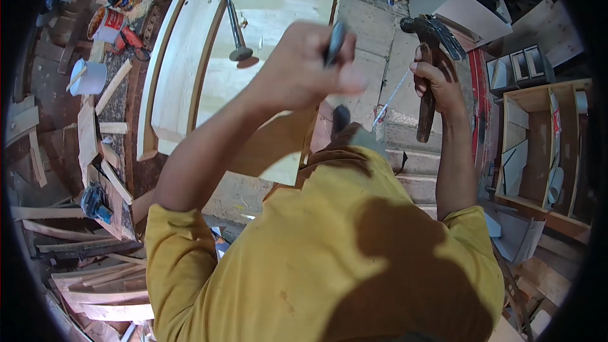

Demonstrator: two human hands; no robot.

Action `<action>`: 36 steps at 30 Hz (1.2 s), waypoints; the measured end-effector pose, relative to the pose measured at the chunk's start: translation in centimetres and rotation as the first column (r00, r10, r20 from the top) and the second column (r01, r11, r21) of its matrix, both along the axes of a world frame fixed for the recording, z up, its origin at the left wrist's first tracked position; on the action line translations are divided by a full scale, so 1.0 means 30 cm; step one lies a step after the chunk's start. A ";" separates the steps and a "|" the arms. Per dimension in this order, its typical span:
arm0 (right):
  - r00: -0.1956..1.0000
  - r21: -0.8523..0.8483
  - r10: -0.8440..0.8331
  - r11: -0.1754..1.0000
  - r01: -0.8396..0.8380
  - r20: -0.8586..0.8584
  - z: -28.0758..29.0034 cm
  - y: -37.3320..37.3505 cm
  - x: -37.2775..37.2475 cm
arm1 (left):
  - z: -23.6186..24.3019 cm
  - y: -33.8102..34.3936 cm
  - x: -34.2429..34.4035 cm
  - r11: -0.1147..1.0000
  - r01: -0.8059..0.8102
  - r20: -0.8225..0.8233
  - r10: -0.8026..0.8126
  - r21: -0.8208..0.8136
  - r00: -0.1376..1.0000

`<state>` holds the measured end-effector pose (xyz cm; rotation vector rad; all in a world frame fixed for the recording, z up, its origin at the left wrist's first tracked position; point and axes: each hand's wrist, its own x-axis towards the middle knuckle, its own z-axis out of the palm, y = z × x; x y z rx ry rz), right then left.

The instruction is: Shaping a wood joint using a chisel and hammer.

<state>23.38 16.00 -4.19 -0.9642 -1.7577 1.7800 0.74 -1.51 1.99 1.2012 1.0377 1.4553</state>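
Note:
My left hand (304, 66) is raised over a large pale wooden panel (278, 0). Its fingers are closed around a dark grey, rounded piece (335, 43), blurred, whose kind I cannot make out. At the right, my right hand (440, 82) grips a claw hammer (426, 98) by its wooden handle, head up. A metal rod with a wide round end (239, 38) rests on the panel left of my left hand. Small wood chips lie beside the rod. Brown strips (212, 50) run along the panel's left part.
A workbench at the left bears a white bucket (88, 78), a tub, red tools (130, 39) and wood offcuts (114, 88). A blue power tool (95, 201) sits at its near end. Planks (107, 296) are stacked lower left. An open wooden cabinet (535, 152) stands at right.

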 end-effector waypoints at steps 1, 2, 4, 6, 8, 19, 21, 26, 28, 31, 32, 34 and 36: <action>1.000 -0.015 0.013 1.000 -0.013 -0.011 -0.008 0.005 0.007 | 0.003 0.016 -0.009 0.999 0.041 -0.003 -0.041 -0.014 0.999; 0.999 -0.030 0.025 0.999 -0.026 -0.024 -0.018 0.013 0.014 | 0.005 0.029 -0.011 0.996 0.073 -0.043 -0.075 -0.053 0.996; 0.999 -0.049 0.032 0.998 -0.033 -0.010 -0.036 0.045 0.018 | 0.004 0.038 -0.025 0.944 0.325 -0.228 -0.329 -0.058 0.916; 0.999 -0.083 0.052 0.995 -0.051 0.008 -0.062 0.080 0.014 | -0.010 0.024 -0.027 0.925 0.348 -0.211 -0.375 -0.155 0.903; 0.999 -0.109 0.036 0.993 -0.039 -0.031 -0.090 0.111 0.005 | -0.021 0.026 -0.040 0.970 0.228 0.056 -0.233 0.084 0.971; 0.998 -0.307 -0.051 0.951 0.036 -0.043 -0.153 0.083 0.045 | 0.044 0.318 -0.025 0.853 0.009 0.152 0.082 -0.521 0.985; 0.991 -0.341 -0.127 0.934 0.107 -0.035 -0.178 0.036 0.068 | 0.036 0.261 -0.040 0.952 0.031 -0.007 -0.035 -0.305 0.999; 0.969 -0.445 -0.242 0.874 0.196 -0.047 -0.249 -0.126 0.143 | 0.062 0.128 -0.152 0.957 0.228 0.415 -0.284 0.179 0.864; 0.965 -0.437 -0.263 0.869 0.233 -0.009 -0.261 -0.188 0.164 | 0.060 0.132 -0.160 0.956 0.216 0.398 -0.280 0.198 0.874; 0.953 -0.446 -0.302 0.856 0.262 -0.019 -0.261 -0.257 0.168 | 0.070 0.157 -0.153 0.977 0.139 0.225 -0.174 0.163 0.959; 0.949 -0.441 -0.315 0.852 0.284 0.001 -0.256 -0.275 0.167 | 0.082 0.165 -0.142 0.980 0.114 0.153 -0.139 0.161 0.978; 0.928 -0.434 -0.368 0.828 0.355 0.057 -0.241 -0.297 0.164 | 0.118 0.163 -0.136 0.998 0.066 0.175 -0.064 -0.008 0.982; 0.924 -0.388 -0.382 0.848 0.362 0.026 -0.225 -0.307 0.162 | 0.157 0.168 -0.113 0.997 0.074 0.136 -0.071 -0.016 0.988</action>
